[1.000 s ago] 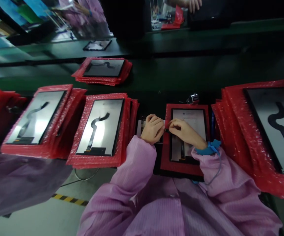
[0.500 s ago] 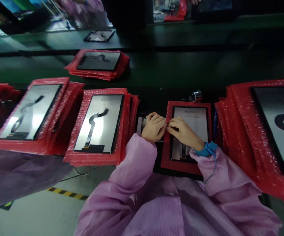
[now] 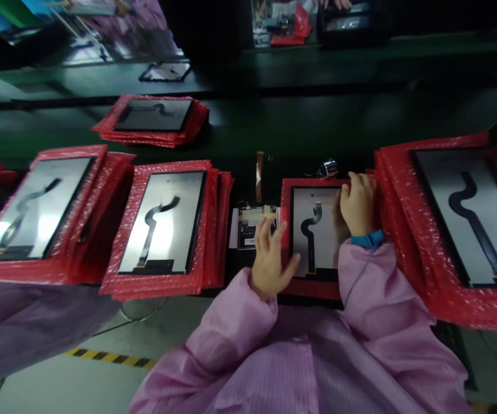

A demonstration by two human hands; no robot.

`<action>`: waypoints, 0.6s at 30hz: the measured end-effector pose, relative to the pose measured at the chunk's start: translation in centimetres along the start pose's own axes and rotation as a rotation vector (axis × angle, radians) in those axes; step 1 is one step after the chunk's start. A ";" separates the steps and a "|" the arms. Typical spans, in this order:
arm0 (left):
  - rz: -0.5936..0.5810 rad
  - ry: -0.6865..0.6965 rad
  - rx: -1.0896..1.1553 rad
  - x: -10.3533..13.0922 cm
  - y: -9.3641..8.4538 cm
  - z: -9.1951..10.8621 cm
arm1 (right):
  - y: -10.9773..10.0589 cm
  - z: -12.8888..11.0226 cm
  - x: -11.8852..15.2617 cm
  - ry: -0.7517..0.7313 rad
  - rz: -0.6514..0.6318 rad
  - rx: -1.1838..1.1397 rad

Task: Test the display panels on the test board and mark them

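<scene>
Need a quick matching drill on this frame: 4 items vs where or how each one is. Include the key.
1 left hand
2 right hand
3 wrist strap
4 far stack

A on the green belt, beyond the near row
B blue, at the right cuff
C fingers spread, at the left edge of the centre panel
D on that panel's top right corner

Pairs: 1-C, 2-D, 3-B, 4-A

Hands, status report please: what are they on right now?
Left hand open, over panel's left edge. Right hand resting on its upper right corner. Red bubble-wrap stacks either side; nothing blocking.
</scene>
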State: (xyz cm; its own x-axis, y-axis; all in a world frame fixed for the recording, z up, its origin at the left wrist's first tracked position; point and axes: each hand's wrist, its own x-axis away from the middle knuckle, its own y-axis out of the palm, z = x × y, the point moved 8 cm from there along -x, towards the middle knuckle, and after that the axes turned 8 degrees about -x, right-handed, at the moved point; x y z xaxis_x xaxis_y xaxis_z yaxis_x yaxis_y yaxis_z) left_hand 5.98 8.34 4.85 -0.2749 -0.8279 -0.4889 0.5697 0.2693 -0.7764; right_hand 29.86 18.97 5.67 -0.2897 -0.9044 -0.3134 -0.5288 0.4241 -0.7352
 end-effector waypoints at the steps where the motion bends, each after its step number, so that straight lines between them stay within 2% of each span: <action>1: -0.089 0.046 -0.015 1.0 0.9 1.1 | 0.4 0.4 -0.2 0.013 -0.019 0.034; 2: -0.154 0.074 -0.032 2.0 1.6 1.8 | 0.7 0.7 -0.4 0.026 -0.041 0.056; 4: -0.206 0.087 -0.065 3.2 2.4 2.3 | 1.2 1.0 -0.7 0.046 -0.078 0.080; 8: -0.199 0.040 -0.093 4.0 2.7 1.8 | 1.0 1.0 -1.0 0.054 -0.077 0.029; 13: -0.111 -0.035 -0.044 4.6 2.5 0.8 | -2.5 0.2 -0.5 -0.031 0.176 -0.294; 15: -0.088 -0.090 0.061 4.9 2.6 0.2 | -3.8 -0.1 0.0 -0.069 0.255 -0.444; 18: -0.060 -0.256 0.296 5.1 2.7 -1.2 | -5.2 0.0 0.7 -0.067 0.330 -0.542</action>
State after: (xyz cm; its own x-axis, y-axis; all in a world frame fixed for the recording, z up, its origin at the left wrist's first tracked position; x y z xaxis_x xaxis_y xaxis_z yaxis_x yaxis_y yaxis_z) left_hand 5.19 5.49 -0.21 -0.1332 -0.9439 -0.3022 0.7677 0.0945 -0.6338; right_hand 32.42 16.16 9.28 -0.4649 -0.7159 -0.5209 -0.7541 0.6285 -0.1907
